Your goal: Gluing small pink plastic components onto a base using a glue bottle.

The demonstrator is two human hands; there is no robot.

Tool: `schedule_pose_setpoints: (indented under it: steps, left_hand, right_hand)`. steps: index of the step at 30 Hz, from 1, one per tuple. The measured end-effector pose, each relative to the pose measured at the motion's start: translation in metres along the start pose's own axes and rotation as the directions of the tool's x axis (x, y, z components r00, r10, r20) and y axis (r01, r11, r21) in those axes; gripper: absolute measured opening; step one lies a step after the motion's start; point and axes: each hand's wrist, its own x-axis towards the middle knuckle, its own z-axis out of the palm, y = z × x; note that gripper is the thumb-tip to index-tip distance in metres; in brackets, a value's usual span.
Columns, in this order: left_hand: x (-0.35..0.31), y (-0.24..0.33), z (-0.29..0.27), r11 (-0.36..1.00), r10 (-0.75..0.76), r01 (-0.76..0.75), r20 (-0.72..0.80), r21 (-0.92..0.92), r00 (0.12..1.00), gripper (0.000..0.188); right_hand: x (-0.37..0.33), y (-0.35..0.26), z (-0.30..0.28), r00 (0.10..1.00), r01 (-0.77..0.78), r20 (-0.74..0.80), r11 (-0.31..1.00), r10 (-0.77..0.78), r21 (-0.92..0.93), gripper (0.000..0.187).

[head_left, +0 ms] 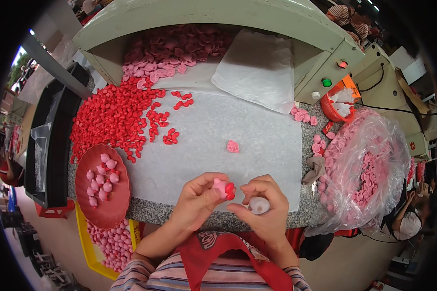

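Observation:
In my left hand (195, 206) a small round pink toy figure (220, 185) with a red piece (229, 192) on its right side is pinched between thumb and fingers. Close beside it, my right hand (272, 213) curls around a small translucent white bottle (259, 205); the bottle's tip is hidden by the fingers. Both hands are above the near edge of a white sheet (194, 140) covering the table. Beyond them a single pink molded piece (233, 146) lies on the sheet.
Left of the sheet spreads a heap of red pieces (111, 116), with a red scalloped dish (116, 194) of pink figures in front. A yellow crate (90, 252) of pink balls stands below. At right are a plastic bag (393, 160) of pink parts and a red basket (337, 112). A machine housing (204, 13) arches overhead.

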Motion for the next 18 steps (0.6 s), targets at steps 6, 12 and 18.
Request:
schedule_pose_setpoints:
  steps: [6,12,18]
  left_hand:
    - [0.001,-0.009,0.000,0.981,-0.033,0.071,0.205,-0.179,0.978,0.028]
    - [0.000,0.000,-0.005,0.990,-0.116,0.106,0.117,0.089,0.986,0.032]
    - [-0.001,-0.006,-0.006,0.995,-0.076,0.071,0.083,0.069,0.994,0.030]
  right_hand:
    - [-0.008,0.008,0.012,0.960,0.226,-0.100,0.937,-0.260,-0.266,0.033]
    - [-0.008,0.003,0.006,0.959,0.260,-0.028,0.916,-0.282,-0.306,0.034]
    - [-0.002,0.007,0.003,0.949,0.308,0.034,0.902,-0.313,-0.303,0.032]
